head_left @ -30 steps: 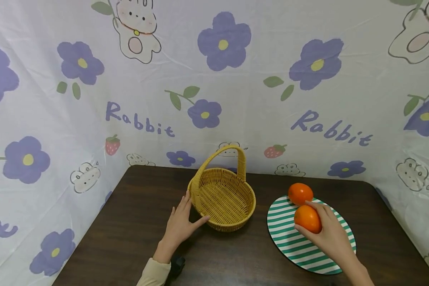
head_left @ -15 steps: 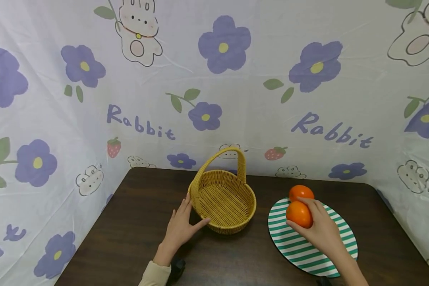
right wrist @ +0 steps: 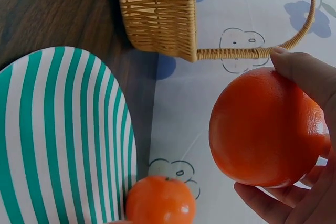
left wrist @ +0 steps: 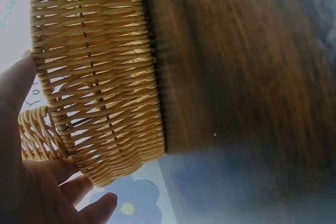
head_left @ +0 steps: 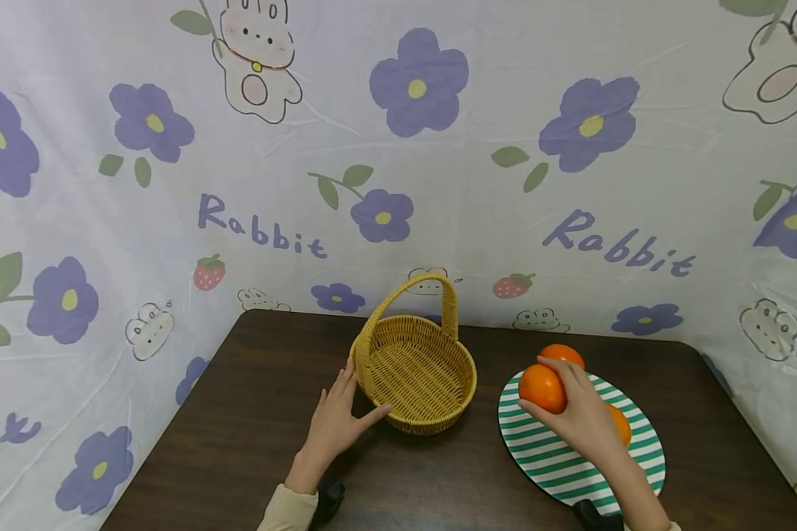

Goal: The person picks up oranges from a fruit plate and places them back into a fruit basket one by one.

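A yellow wicker basket (head_left: 415,372) with a tall arched handle stands near the middle of the table. Against its left side rests my left hand (head_left: 335,426), thumb spread along the front rim; in the left wrist view my fingers (left wrist: 62,170) touch the rim near the handle. My right hand (head_left: 587,417) grips an orange (head_left: 542,389) above a round plate (head_left: 538,450) with green and white stripes. Behind it a second orange (head_left: 564,355) sits at the plate's far edge. A third orange (head_left: 620,426) lies on the plate, partly hidden behind my right hand.
The dark wooden table (head_left: 432,487) meets a white patterned cloth (head_left: 465,184) at the back, with more cloth on both sides. The basket handle (right wrist: 231,54) rises behind the held orange in the right wrist view.
My right hand has moved left and slightly up with the orange, bringing the third orange into sight behind it. The left hand and basket have stayed put.
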`<state>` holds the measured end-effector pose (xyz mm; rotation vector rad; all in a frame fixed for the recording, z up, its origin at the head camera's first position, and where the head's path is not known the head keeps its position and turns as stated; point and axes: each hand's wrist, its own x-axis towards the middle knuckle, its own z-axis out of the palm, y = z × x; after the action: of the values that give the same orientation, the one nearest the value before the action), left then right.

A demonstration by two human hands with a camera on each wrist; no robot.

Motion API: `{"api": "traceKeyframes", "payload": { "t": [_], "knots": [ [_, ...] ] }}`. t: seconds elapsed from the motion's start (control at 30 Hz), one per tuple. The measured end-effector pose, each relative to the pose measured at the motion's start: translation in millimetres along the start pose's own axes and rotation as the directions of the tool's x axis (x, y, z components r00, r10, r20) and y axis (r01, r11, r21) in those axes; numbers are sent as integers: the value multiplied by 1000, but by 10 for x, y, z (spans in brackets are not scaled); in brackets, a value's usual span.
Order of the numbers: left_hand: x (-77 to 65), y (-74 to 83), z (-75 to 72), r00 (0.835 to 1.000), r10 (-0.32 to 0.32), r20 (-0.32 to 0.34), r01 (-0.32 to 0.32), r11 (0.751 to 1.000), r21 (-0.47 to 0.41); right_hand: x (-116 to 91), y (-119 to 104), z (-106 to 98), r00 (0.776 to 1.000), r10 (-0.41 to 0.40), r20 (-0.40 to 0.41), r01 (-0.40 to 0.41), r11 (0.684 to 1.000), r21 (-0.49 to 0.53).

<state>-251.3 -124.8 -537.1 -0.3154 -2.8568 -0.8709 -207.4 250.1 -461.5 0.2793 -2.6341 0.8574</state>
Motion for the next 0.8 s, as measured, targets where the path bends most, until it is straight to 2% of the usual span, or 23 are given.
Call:
{"api": "traceKeyframes", "payload": {
  "t": [0.37,0.8],
  "knots": [
    [-9,0,-9,1000,-9,8,9,1000,-3,80,-60,68,999,-39,-8,39,999,9],
    [4,-9,9,1000,-18,17,18,1000,-3,175,-132,193,999,-45,9,45,999,8]
  ]
}}
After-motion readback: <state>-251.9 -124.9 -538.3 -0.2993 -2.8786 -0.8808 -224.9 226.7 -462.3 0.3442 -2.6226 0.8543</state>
